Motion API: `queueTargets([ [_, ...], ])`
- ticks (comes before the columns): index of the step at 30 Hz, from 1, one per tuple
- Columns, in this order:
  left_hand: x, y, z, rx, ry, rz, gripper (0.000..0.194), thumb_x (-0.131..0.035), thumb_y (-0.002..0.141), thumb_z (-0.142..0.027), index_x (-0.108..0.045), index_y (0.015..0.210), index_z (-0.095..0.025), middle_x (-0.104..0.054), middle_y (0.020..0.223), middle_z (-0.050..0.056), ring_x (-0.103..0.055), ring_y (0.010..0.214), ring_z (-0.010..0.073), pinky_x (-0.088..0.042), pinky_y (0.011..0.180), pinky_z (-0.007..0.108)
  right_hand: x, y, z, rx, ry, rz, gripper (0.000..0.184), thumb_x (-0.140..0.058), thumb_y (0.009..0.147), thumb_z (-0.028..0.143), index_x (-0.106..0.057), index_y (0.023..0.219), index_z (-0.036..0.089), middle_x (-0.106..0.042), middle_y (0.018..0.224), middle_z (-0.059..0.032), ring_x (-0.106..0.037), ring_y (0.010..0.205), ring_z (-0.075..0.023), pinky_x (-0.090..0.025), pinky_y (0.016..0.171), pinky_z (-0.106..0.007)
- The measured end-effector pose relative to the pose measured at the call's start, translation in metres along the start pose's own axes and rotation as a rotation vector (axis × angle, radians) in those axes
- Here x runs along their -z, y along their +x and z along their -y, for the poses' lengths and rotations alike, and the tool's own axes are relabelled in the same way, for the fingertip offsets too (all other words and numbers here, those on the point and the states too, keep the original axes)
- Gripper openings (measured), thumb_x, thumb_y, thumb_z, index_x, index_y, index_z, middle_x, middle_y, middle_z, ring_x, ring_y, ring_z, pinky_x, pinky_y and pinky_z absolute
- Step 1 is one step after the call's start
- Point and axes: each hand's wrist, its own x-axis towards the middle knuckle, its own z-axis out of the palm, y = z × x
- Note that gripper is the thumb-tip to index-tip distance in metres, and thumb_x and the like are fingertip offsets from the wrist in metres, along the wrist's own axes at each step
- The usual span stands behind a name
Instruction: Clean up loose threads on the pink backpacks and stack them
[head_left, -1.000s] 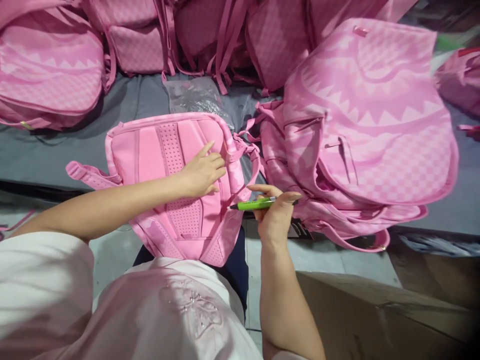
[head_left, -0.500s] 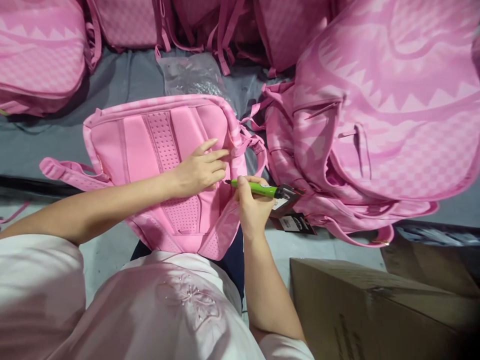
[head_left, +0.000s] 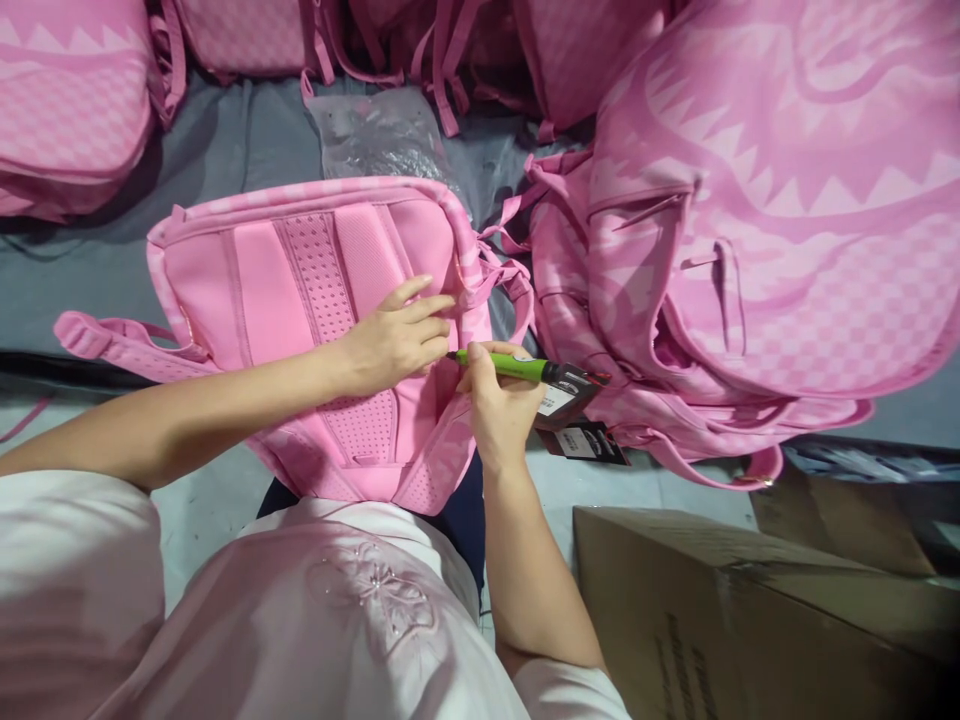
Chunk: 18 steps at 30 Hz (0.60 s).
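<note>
A pink backpack lies against my lap with its padded back panel facing up. My left hand rests on that panel, fingers spread and pointing right. In my right hand is a green marker pen with a black end, held like a pen. Its dark tip points left and is close to my left fingertips, at the panel's right part; whether it touches the fabric I cannot tell. Black hang tags with white labels hang just right of my right hand.
A large pink backpack with a toothed pattern stands at the right. More pink backpacks line the back of the grey-covered surface. A clear plastic bag lies behind the middle backpack. A cardboard box sits at lower right.
The view has shifted slightly. The backpack on my lap appears a little further left and higher. Both hands keep nearly the same pose, with the marker tip still beside my left fingers.
</note>
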Motion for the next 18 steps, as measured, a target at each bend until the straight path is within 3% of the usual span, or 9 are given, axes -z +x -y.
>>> queueTargets([
  [11, -0.0040, -0.0011, 0.0015, 0.015, -0.091, -0.024, 0.018, -0.049, 0.099, -0.028, -0.064, 0.093, -0.019, -0.070, 0.111, 0.005, -0.050, 0.134, 0.0206, -0.022, 0.126, 0.050, 0.0004, 0.0003, -0.0030, 0.006, -0.009, -0.011, 0.027, -0.067, 0.084, 0.046, -0.059, 0.082, 0.021, -0.059, 0.058, 0.0025, -0.054, 0.046, -0.0143, -0.046, 0.049, -0.029],
  [18, -0.0027, 0.0000, 0.0022, -0.006, -0.038, -0.039, 0.021, -0.049, 0.099, -0.029, -0.065, 0.091, -0.017, -0.071, 0.111, 0.007, -0.053, 0.131, 0.0222, -0.026, 0.124, 0.049, 0.0004, 0.0019, -0.0019, -0.001, -0.031, -0.005, 0.028, -0.066, 0.084, 0.049, -0.059, 0.081, 0.022, -0.059, 0.057, 0.0024, -0.054, 0.046, -0.0146, -0.047, 0.049, -0.029],
])
